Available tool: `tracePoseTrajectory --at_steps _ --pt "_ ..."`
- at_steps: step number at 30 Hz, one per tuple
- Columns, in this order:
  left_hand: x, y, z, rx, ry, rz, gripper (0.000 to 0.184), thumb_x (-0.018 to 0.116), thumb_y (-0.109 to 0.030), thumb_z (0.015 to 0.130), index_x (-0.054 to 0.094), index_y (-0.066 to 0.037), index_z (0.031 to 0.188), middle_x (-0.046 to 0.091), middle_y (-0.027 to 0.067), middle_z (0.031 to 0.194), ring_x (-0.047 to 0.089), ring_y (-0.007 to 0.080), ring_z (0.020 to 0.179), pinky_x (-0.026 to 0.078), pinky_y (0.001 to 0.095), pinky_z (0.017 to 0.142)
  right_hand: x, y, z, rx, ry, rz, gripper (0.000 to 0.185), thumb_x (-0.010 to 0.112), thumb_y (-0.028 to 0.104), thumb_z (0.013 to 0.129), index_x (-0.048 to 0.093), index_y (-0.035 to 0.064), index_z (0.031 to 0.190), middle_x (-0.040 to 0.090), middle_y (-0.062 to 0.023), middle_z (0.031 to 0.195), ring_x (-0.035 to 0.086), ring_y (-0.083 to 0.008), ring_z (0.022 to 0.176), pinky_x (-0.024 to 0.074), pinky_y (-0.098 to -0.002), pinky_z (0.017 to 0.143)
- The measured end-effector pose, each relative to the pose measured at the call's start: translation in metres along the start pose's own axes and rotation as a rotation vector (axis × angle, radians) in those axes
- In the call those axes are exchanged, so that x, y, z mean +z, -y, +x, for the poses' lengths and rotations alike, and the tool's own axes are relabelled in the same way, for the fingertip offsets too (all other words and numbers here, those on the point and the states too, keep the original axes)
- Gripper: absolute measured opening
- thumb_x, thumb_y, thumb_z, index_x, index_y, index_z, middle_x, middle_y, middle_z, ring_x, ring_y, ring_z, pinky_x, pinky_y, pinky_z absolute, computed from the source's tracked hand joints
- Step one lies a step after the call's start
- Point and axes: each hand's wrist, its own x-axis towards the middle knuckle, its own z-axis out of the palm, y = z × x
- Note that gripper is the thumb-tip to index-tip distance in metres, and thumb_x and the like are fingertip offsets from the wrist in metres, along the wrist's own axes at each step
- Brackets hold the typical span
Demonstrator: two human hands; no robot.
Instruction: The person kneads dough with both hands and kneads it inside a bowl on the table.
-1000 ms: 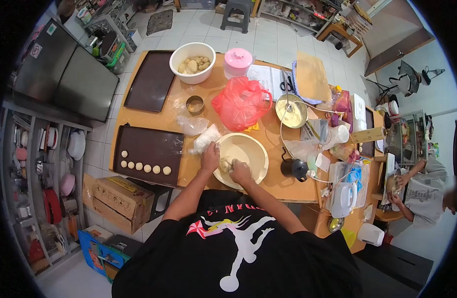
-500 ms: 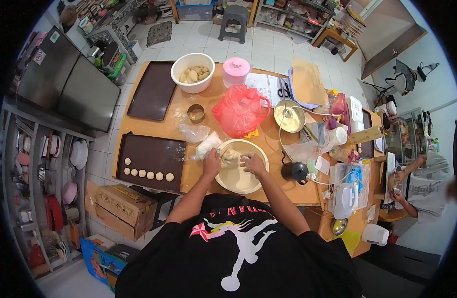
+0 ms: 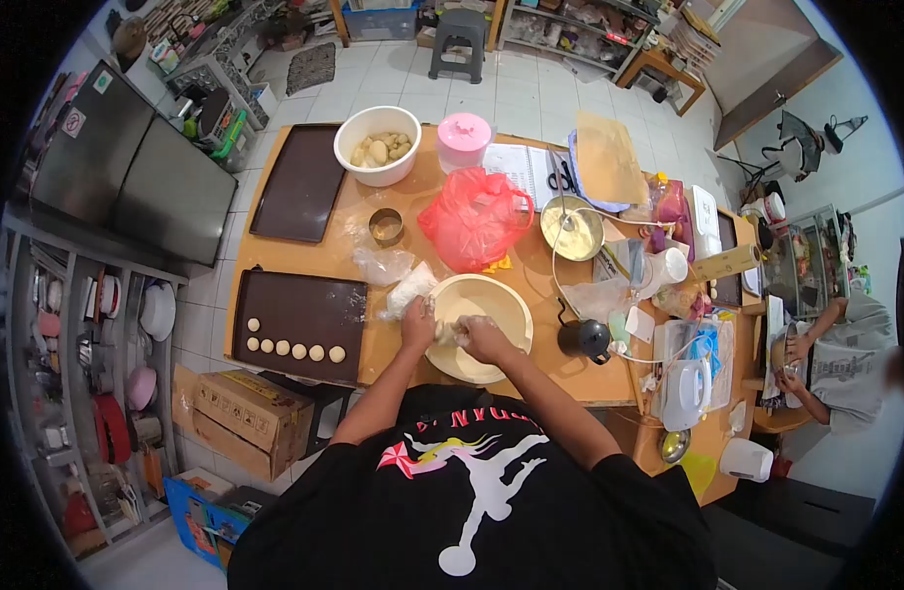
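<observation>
Two hands and soft dough in a big bowl

The left hand (image 3: 419,321) holds a small bit of what looks like dough (image 3: 444,332) at the near left side of the cream bowl (image 3: 512,309). The right hand (image 3: 482,338) is just beside it, fingers bent in; I can't tell if they pinch the dough too. A white bag (image 3: 410,288) lies by the left hand. To the left, seven little round balls (image 3: 299,350) sit on a dark tray (image 3: 319,295). Past the bowl is a red plastic bag (image 3: 471,221), with a metal ring (image 3: 386,226) to its left. A dark jug (image 3: 587,340) stands to the bowl's right.
</observation>
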Motion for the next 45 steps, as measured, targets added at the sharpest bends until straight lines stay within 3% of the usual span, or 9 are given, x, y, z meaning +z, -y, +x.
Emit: tracePoseTrajectory --at_steps 13,19,25,26,29,32,35,38,45 --pt "-0.002 -0.006 0.001 0.049 0.060 0.029 0.025 0.048 -0.026 0.094 0.052 -0.001 0.092 0.059 0.0264 0.085 0.054 0.0485 0.084 0.041 0.0536 0.072 0.032 0.038 0.004 0.275 0.007 -0.248 0.029 0.057 0.032 0.084 0.066 0.0049 0.090 0.065 -0.0224 0.086 0.065 -0.0377 0.084 0.0517 -0.0484 0.076" --pt "-0.003 -0.010 -0.001 0.040 0.077 0.037 0.024 0.049 -0.026 0.094 0.051 -0.002 0.092 0.059 0.0260 0.084 0.054 0.0486 0.084 0.041 0.0539 0.071 0.068 -0.019 0.032 0.418 -0.202 -0.231 0.037 0.058 0.035 0.083 0.065 -0.0002 0.092 0.065 -0.0230 0.082 0.065 -0.0406 0.076 0.0525 -0.0489 0.072" --pt "-0.002 -0.004 0.000 0.057 0.068 0.036 0.023 0.050 -0.024 0.093 0.051 -0.001 0.091 0.059 0.0253 0.083 0.055 0.0475 0.084 0.041 0.0532 0.070 0.049 -0.061 0.037 0.779 -0.013 0.715 0.033 0.055 0.029 0.089 0.066 -0.0012 0.092 0.064 -0.0126 0.065 0.064 -0.0234 0.063 0.0514 -0.0353 0.056" --pt "-0.004 -0.008 -0.002 0.056 0.068 0.033 0.022 0.050 -0.023 0.093 0.051 -0.001 0.091 0.059 0.0251 0.083 0.055 0.0472 0.084 0.041 0.0530 0.070 0.053 -0.077 0.028 0.748 0.000 0.856 0.029 0.054 0.026 0.090 0.067 0.0000 0.095 0.062 -0.0110 0.068 0.058 -0.0192 0.052 0.0462 -0.0277 0.045" --pt "-0.001 -0.002 -0.002 0.094 0.037 0.014 0.020 0.052 -0.021 0.092 0.051 -0.001 0.090 0.059 0.0252 0.082 0.056 0.0465 0.083 0.042 0.0526 0.069 0.036 -0.080 -0.009 0.667 -0.015 0.907 0.027 0.054 0.018 0.089 0.062 -0.0001 0.108 0.063 -0.0088 0.070 0.060 -0.0168 0.052 0.0494 -0.0332 0.046" --pt "-0.001 -0.003 -0.002 0.087 0.064 0.027 0.019 0.052 -0.020 0.092 0.050 -0.001 0.089 0.058 0.0254 0.080 0.056 0.0462 0.082 0.042 0.0523 0.069 0.006 -0.081 -0.024 0.687 0.081 0.699 0.030 0.052 0.019 0.089 0.061 0.0011 0.113 0.066 -0.0134 0.078 0.065 -0.0217 0.061 0.0532 -0.0399 0.059" --pt "0.000 -0.002 -0.003 0.093 0.058 0.065 0.021 0.052 -0.022 0.092 0.050 -0.001 0.088 0.058 0.0255 0.079 0.055 0.0466 0.081 0.041 0.0529 0.068 0.016 -0.094 -0.009 0.415 -0.267 0.182 0.032 0.052 0.021 0.089 0.060 0.0017 0.113 0.067 -0.0209 0.091 0.067 -0.0289 0.080 0.0521 -0.0429 0.076" --pt "-0.001 -0.006 -0.003 0.059 0.064 0.050 0.023 0.051 -0.024 0.093 0.049 -0.002 0.087 0.058 0.0253 0.079 0.055 0.0469 0.081 0.041 0.0535 0.068 0.003 -0.064 0.006 0.323 -0.194 -0.037 0.033 0.057 0.025 0.087 0.060 0.0024 0.111 0.062 -0.0262 0.106 0.058 -0.0386 0.105 0.0436 -0.0441 0.093" --pt "0.000 -0.008 -0.003 0.055 0.055 0.035 0.023 0.050 -0.024 0.093 0.049 -0.002 0.088 0.058 0.0256 0.082 0.055 0.0475 0.084 0.040 0.0532 0.069 -0.016 -0.030 -0.024 0.122 -0.190 -0.103 0.023 0.060 0.021 0.085 0.066 0.0020 0.096 0.063 -0.0204 0.090 0.060 -0.0381 0.090 0.0480 -0.0458 0.081"
